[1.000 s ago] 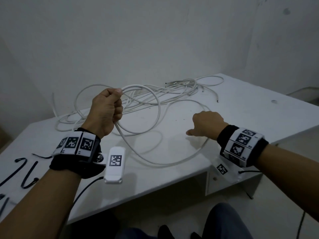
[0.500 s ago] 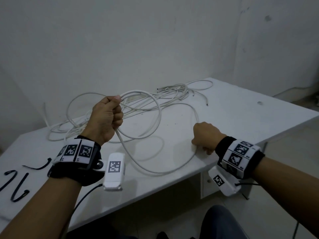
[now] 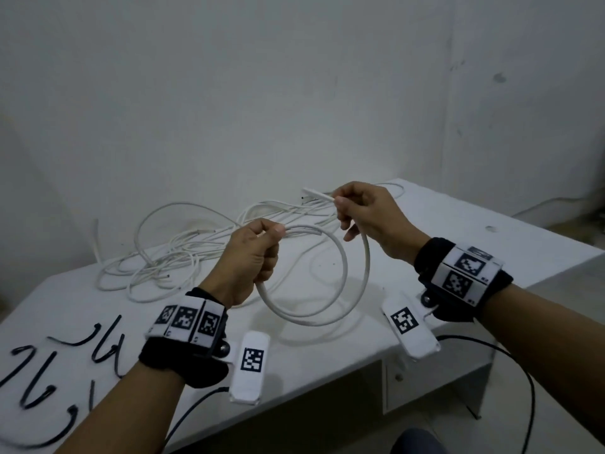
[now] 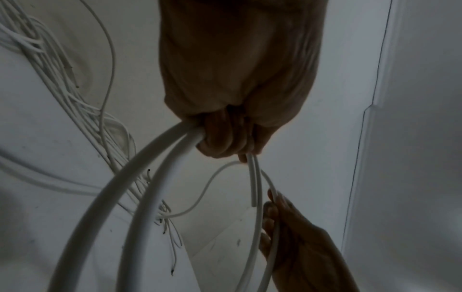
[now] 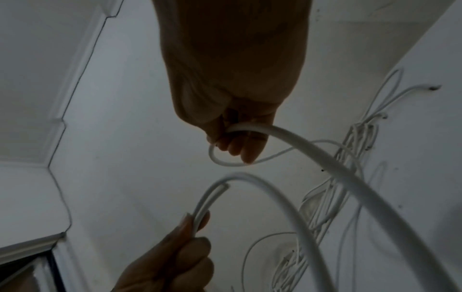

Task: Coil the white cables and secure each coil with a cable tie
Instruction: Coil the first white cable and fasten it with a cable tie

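Note:
A white cable (image 3: 307, 322) hangs in two loops above the white table (image 3: 458, 244). My left hand (image 3: 275, 237) grips the top of the loops in a fist; the left wrist view shows two strands (image 4: 140, 177) leaving that fist (image 4: 225, 138). My right hand (image 3: 340, 208), up and to the right of the left, pinches the same cable a little back from its free end (image 3: 314, 193), which sticks out to the left. The right wrist view shows the cable (image 5: 325, 158) curving out of its fingers (image 5: 237, 146). Several black cable ties (image 3: 49, 371) lie at the table's near left.
A tangled pile of further white cables (image 3: 183, 253) lies along the back of the table by the wall. The table's front edge (image 3: 327, 378) runs just below my wrists, with a small drawer (image 3: 399, 385) under it. Black cords (image 3: 510, 352) trail from my wrist units.
My right hand has lifted off the table with the cable and come up beside the left, closing a second loop. The left hand still holds its loop, now a bit further right.

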Demonstrator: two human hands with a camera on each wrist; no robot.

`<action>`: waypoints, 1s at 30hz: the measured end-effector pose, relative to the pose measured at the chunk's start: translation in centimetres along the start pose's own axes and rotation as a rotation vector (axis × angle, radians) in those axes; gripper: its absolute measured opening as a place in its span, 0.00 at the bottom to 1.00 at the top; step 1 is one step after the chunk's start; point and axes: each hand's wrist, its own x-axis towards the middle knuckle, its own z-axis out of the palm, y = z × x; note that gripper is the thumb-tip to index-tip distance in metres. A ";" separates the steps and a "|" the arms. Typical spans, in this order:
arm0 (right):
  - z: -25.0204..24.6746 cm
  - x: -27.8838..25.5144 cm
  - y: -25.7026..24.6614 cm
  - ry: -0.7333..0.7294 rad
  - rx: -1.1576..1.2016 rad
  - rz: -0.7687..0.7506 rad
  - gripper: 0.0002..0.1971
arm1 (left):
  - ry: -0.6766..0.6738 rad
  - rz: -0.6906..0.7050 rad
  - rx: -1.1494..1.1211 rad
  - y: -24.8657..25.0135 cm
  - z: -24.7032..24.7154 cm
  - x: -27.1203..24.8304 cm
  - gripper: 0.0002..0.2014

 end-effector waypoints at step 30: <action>2.5 2.2 -5.7 -0.284 -0.451 -0.222 0.05 | 0.306 0.598 0.815 2.6 1.4 0.4 0.14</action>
